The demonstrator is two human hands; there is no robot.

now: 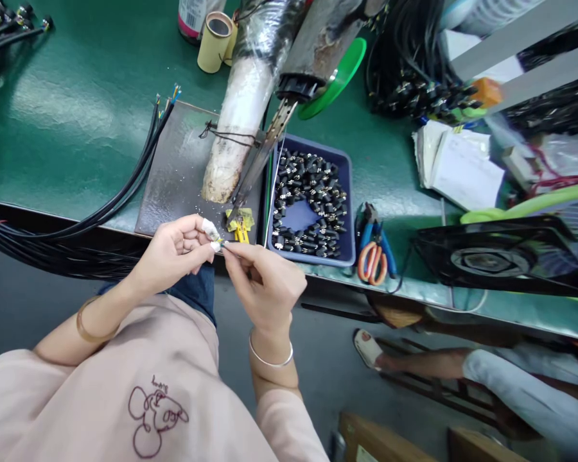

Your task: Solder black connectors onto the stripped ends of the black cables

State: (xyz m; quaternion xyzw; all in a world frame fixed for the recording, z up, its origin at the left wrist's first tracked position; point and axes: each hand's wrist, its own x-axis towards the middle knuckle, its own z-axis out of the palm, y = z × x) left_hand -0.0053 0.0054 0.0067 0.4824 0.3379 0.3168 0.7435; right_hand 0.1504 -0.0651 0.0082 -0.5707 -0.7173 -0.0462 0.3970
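My left hand [173, 250], with white wraps on its thumb and a fingertip, is closed in a pinch at the bench edge. My right hand [270, 282] meets it fingertip to fingertip, also pinched. Between them shows a tiny piece with greenish and metallic specks, too small to name. Just beyond the fingers stands a yellow clip-like holder [241, 230]. Above it a soldering iron [274, 131] with a perforated metal barrel points down. Right of my hands lies a blue tray [350, 212] with many small black connectors [313, 183].
Black cables [120, 202] with stripped coloured ends rest across a metal plate [171, 154] at left. A plastic-wrapped tube [236, 115] hangs over the plate. Pliers [373, 256], a black fan [491, 260] and papers [462, 160] are at right. Another person's leg [428, 362] shows below.
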